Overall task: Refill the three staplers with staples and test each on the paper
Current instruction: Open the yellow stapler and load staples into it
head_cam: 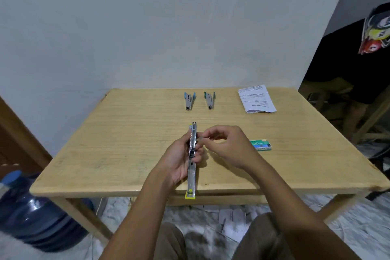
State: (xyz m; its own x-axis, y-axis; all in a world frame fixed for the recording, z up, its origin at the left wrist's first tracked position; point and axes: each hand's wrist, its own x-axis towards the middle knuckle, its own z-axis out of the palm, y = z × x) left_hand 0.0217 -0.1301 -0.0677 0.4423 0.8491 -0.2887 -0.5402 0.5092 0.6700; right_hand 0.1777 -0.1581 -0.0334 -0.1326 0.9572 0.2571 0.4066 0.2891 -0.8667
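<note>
Seated person at wooden table [126, 133]. The left hand [176, 162] grips the yellow-tipped stapler [192, 172] around its middle, fingers curled round the body; the stapler is swung open lengthwise, yellow end over the near table edge, metal nose pointing away. The right hand [229, 145] is just beside the stapler's upper part, thumb and forefinger pinching a small grey piece [204, 138], possibly a staple strip; too small to confirm. The left blue stapler [189, 101] and right blue stapler [210, 100] lie side by side near the far edge, apart. Folded paper [256, 99] sits at the far right. The green staple box [260, 145] lies right of the hands. A water jug [35, 213] stands on the floor, left.
</note>
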